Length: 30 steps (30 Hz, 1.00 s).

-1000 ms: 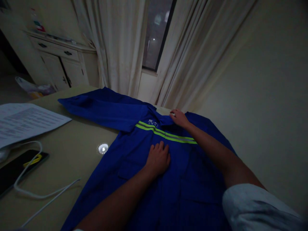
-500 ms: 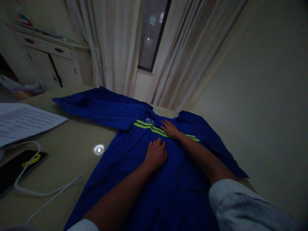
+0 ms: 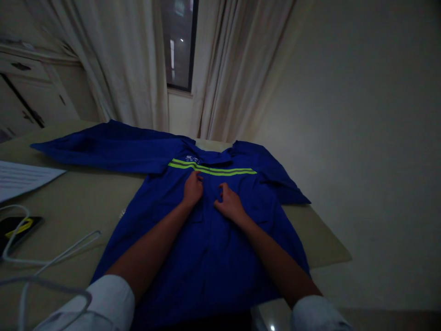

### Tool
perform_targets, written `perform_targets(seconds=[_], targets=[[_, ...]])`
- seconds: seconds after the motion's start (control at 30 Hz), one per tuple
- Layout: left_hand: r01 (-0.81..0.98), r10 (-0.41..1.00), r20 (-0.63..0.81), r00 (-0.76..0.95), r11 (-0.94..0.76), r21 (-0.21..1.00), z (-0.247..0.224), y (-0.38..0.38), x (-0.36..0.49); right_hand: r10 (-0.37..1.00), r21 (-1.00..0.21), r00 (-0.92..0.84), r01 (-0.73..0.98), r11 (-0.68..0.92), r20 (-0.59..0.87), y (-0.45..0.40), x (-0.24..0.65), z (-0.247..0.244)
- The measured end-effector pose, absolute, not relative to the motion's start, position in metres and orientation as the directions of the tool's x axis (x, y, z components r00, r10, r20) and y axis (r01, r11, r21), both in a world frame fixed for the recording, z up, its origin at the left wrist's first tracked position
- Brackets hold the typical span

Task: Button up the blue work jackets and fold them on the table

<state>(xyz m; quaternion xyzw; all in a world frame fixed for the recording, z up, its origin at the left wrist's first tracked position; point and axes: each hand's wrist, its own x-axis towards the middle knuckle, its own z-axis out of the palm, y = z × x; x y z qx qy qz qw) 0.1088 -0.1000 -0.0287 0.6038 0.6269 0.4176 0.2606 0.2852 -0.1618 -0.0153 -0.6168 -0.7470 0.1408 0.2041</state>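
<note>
A blue long-sleeved work jacket lies spread front up, with a yellow-green and grey band across its chest and small white marks above it. My left hand is just below the band, left of the front closure, its fingers loosely bent and slightly apart. Right of the closure is my right hand, a little lower, with a gap between thumb and bent fingers. No cloth shows pinched in either hand. Whether the fingertips touch the jacket is hard to see.
The table carries a printed sheet, a dark phone with a yellow mark, and a looped white cable on the left. Curtains and a narrow window are behind; a cabinet stands far left.
My right hand has drawn back from near the collar to below the band. My left hand has moved up toward the band. The camera view has turned right, and the jacket's right sleeve lies differently.
</note>
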Motion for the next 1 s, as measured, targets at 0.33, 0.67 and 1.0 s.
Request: perform_targets(seconds=[0.33,0.67,1.0], targets=[[0.828,0.914,0.252,0.319,-0.398,0.394,-0.028,-0.136,0.108,0.969,-0.693,-0.085,0.685,0.226,0.231,-0.146,0.306,-0.018],[0.731,0.802,0.264,0.536,-0.598,0.330,-0.028,-0.156,0.094,0.938,-0.441,-0.159,0.850,0.289,0.309,-0.163,0.301,-0.010],[0.880,0.907,0.138,0.398,-0.420,0.221,-0.019,-0.152,0.114,0.984,-0.247,-0.102,0.959,0.137,0.148,-0.151,0.285,-0.003]])
